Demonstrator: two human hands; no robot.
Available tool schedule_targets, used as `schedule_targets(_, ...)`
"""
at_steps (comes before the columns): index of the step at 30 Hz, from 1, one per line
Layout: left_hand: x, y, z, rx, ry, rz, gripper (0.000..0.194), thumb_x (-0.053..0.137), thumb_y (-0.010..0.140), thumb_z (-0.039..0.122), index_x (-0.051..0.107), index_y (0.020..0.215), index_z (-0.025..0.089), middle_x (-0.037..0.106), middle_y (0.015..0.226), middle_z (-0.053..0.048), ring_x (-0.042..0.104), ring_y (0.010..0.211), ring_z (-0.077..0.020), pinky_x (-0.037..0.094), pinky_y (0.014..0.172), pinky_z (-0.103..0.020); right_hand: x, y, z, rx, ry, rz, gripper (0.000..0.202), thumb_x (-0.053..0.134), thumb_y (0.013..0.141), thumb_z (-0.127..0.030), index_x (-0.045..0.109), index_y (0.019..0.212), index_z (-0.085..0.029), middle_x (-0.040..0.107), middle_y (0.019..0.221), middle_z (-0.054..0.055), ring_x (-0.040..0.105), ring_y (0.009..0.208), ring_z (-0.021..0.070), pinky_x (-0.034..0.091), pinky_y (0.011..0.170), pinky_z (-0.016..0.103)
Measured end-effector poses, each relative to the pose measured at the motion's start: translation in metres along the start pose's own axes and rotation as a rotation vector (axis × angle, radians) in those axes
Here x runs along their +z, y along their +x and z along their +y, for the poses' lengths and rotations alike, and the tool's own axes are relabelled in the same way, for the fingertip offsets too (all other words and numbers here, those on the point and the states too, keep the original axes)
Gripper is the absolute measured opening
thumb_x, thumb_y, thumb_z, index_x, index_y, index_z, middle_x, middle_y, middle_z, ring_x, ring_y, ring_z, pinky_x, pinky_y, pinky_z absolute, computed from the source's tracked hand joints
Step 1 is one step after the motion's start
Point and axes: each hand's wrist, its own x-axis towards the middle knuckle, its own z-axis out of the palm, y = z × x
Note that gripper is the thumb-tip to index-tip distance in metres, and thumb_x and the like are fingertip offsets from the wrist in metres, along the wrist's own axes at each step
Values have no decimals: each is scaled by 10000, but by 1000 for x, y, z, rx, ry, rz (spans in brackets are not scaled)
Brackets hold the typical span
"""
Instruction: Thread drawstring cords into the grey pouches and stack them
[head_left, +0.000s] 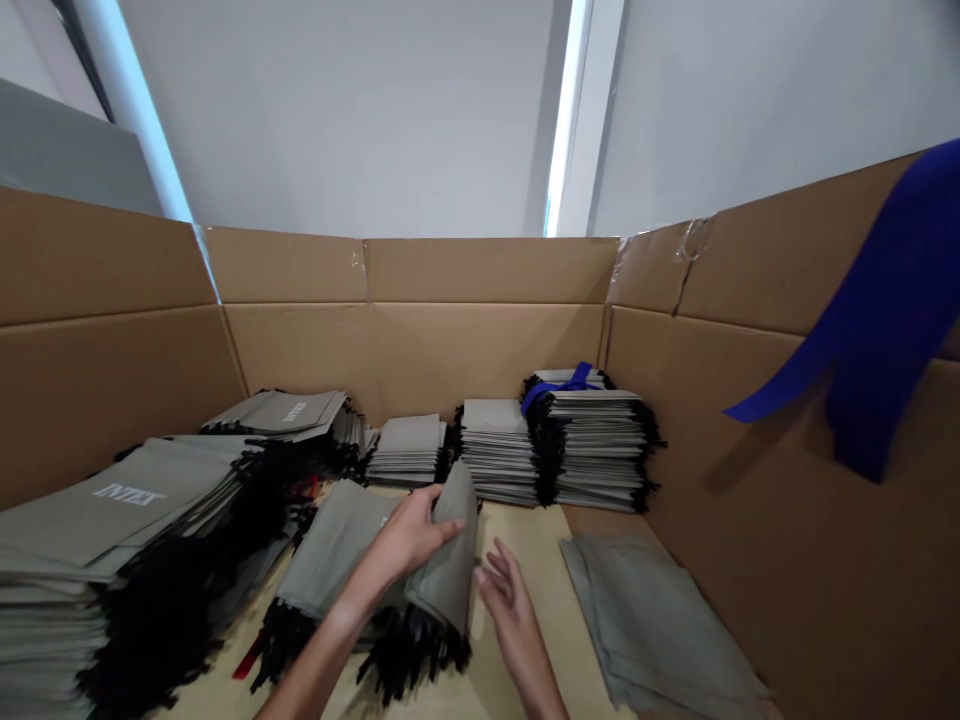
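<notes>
My left hand (424, 530) grips the upper part of a folded grey fabric piece (450, 575), its thumb across the front; black straps hang out at its lower end. Just right of that piece, my right hand (504, 585) has its fingers apart and slightly curled, with nothing in them. Under and left of my left hand lies another grey folded piece (330, 550) with black straps. Both rest on a pale yellow board (551, 600).
Tall cardboard walls (487, 345) surround the area. Grey stacks stand at the left (157, 490), back left (285, 410) and back (495, 450); a back-right stack (600, 450) bears blue ribbon. Flat grey cloth (660, 620) lies at the right. Blue strips (877, 330) hang over the right wall.
</notes>
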Motion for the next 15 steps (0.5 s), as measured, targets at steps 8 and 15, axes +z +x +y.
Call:
schedule_targets(8, -21, -22, 54, 150, -335, -185, 545, 854, 772, 481, 764, 1193, 147, 818, 1215, -123, 751, 1110, -311, 598, 888, -334, -11, -11, -64, 338, 470, -8, 570, 836, 711, -650, 823, 1111, -244, 783, 1341, 94, 655, 1365, 387, 558, 1136, 515)
schedule_targets(15, -90, -26, 8, 14, -48, 201, 471, 819, 745, 462, 705, 1098, 171, 846, 1084, -115, 799, 969, -296, 600, 768, -316, 55, 12, -113, 152, 191, -251, 668, 876, 729, -465, 687, 1296, -166, 799, 1296, 131, 746, 1209, 353, 592, 1038, 448)
